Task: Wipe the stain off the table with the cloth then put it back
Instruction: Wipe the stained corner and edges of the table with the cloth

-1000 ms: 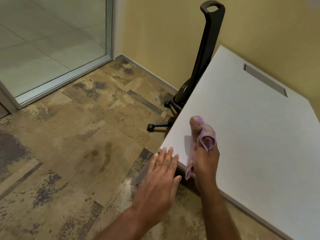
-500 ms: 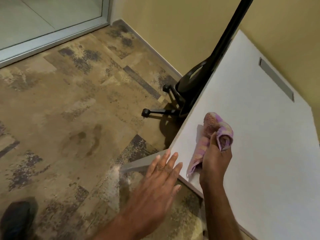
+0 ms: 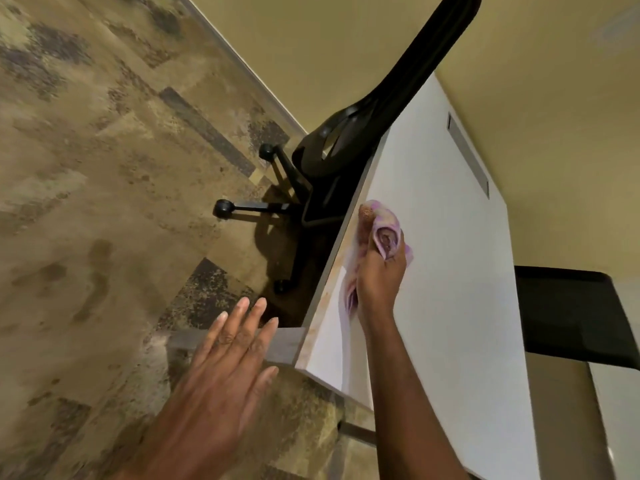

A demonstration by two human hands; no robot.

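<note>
Right hand grips cloth on table — seemingly pressing; left hand flat, empty.

Warm, dim indoor light tints everything yellowish, and the chair casts a dark shadow on the floor. The wide-angle lens bends lines near the edges — the left hand and frame corners look soft, slightly smeared.

I see the table top as smooth, matt white laminate with a grey edge band. The cloth reads as soft woven fabric, purple, crumpled, brown-soiled. The chair looks like black plastic, slightly glossy. The floor appears matt, mottled carpet. I note a matt painted wall.
</note>
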